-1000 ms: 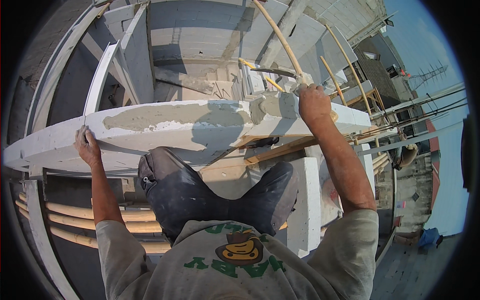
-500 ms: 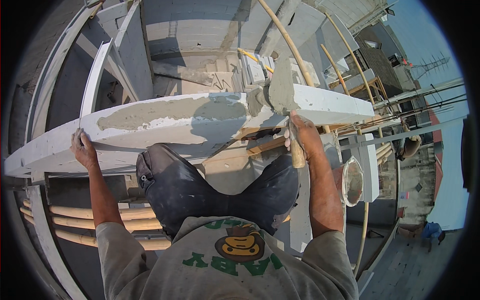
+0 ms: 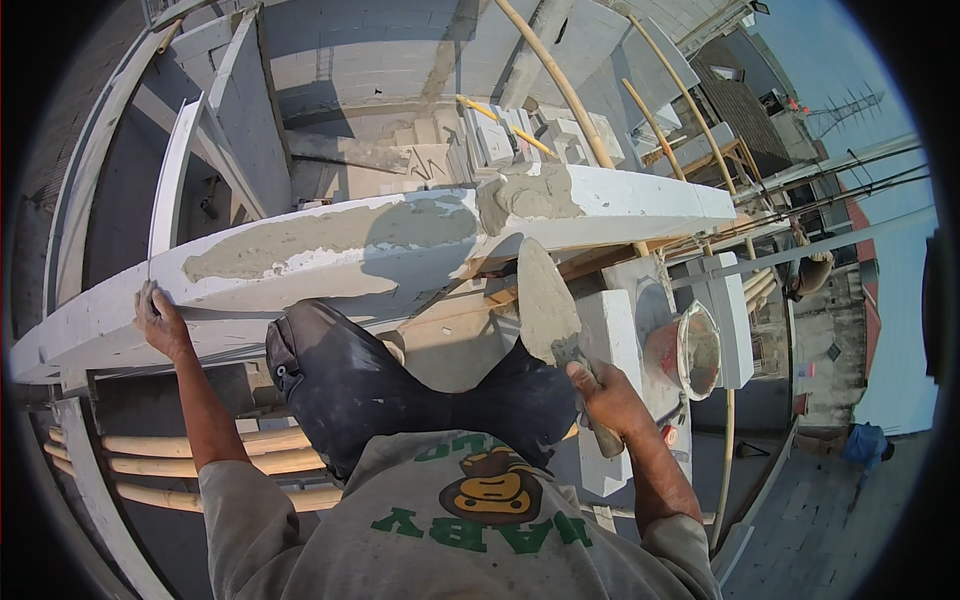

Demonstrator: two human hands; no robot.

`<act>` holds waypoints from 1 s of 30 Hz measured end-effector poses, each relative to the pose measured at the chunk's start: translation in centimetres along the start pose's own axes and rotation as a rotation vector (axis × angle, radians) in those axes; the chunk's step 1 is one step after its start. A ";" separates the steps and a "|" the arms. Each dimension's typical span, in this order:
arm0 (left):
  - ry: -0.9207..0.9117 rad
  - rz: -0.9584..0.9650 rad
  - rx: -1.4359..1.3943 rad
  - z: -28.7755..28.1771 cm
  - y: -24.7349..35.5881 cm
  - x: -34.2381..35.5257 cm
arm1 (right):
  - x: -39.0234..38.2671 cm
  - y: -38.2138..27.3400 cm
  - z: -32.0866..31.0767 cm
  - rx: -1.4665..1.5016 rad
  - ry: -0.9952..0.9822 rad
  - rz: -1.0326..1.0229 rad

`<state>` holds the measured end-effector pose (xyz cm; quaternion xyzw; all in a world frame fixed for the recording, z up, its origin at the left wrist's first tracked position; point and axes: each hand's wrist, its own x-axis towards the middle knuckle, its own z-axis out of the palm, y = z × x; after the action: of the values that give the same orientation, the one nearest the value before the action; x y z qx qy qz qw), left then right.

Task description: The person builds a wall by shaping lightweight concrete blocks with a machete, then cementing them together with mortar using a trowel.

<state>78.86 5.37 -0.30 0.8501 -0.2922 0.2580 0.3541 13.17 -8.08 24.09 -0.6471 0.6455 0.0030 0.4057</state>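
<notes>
My right hand (image 3: pixel 608 403) is wrapped round the wooden handle of a trowel (image 3: pixel 547 305). The trowel's broad, mortar-smeared blade points away from me, over my right thigh on the near side of a white block wall (image 3: pixel 655 200). Grey mortar (image 3: pixel 335 236) is spread along the wall's top, with a further mortar patch (image 3: pixel 530 195) around the step between blocks. At the wall's left part, my left hand (image 3: pixel 162 318) has its fingers curled against the near upper edge. What lies between those fingers, if anything, I cannot make out.
A mortar-stained bucket (image 3: pixel 684 352) stands at my right beside white blocks (image 3: pixel 612 340). Bamboo poles (image 3: pixel 205 445) run low at the left, and another pole (image 3: pixel 560 80) slants up beyond the wall. More blocks (image 3: pixel 490 140) are stacked past it. A person in blue (image 3: pixel 866 445) is far right.
The trowel has come off the wall top, moving toward me in my right hand, and its blade has swung lower. A mortar patch shows where it was. My left hand stays at the wall.
</notes>
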 end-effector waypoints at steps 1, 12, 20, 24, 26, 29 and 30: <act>-0.005 -0.001 0.003 0.0 -0.1 0.1 | -0.6 0.1 0.2 -0.097 0.066 -0.121; 0.000 -0.014 -0.067 -0.2 1.0 -0.1 | 6.4 -11.9 0.2 0.014 -0.157 -0.116; 0.032 -0.027 -0.049 -0.1 1.1 -0.6 | 10.5 -21.2 -0.4 -1.054 -0.139 -0.255; 0.048 -0.007 -0.056 -0.2 1.8 -0.5 | 14.2 -22.3 0.2 -1.058 -0.178 -0.290; 0.042 -0.020 -0.053 -0.6 1.6 -0.6 | 16.1 -23.5 0.9 -1.065 -0.201 -0.256; 0.045 -0.024 -0.059 -0.4 2.1 -0.6 | 19.9 -25.8 2.6 -1.192 -0.249 -0.198; 0.040 -0.022 -0.056 -0.3 2.3 -0.6 | 21.7 -26.5 2.7 -1.286 -0.306 -0.211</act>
<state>76.76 4.49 0.55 0.8377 -0.2828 0.2629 0.3862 40.38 -29.00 24.60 -0.8119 0.3837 0.4392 0.0243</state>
